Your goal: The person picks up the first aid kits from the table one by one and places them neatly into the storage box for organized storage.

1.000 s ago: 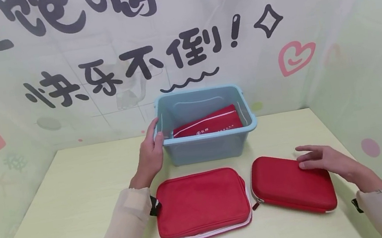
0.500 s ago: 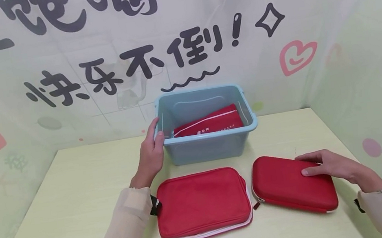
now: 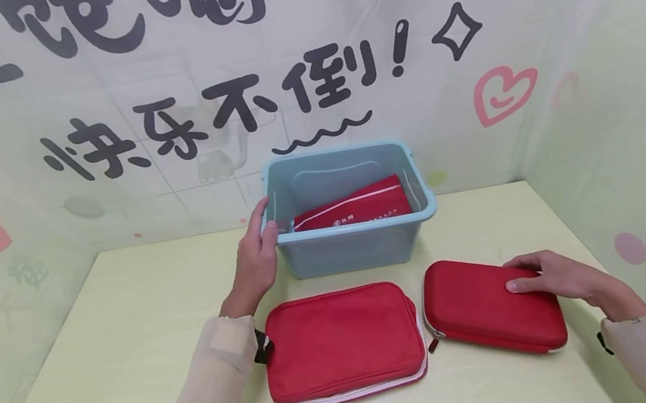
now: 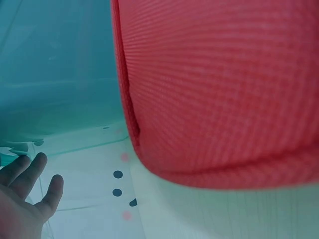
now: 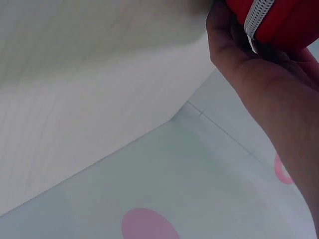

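In the head view my left hand [image 3: 255, 259] holds the left rim of a blue plastic bin [image 3: 349, 250], thumb at the front corner. The left wrist view shows fingertips [image 4: 37, 167] at the bin's outer side. A red fabric pouch [image 3: 344, 341] with white edging lies on the table in front of the bin. My right hand [image 3: 567, 280] grips a red zippered hard case [image 3: 488, 302] by its right far edge, thumb on top. In the right wrist view the fingers [image 5: 224, 40] curl under the case beside its zipper [image 5: 259, 15].
Inside the bin leans a flat red pouch [image 3: 361, 204] with a white stripe and printing. The pale wood table [image 3: 153, 366] ends at a printed back wall [image 3: 173, 203]; another wall [image 3: 623, 198] runs close along the right side.
My right thumb and fingers have closed onto the hard case, which has shifted slightly up in the head view. The left hand and bin stay in place.
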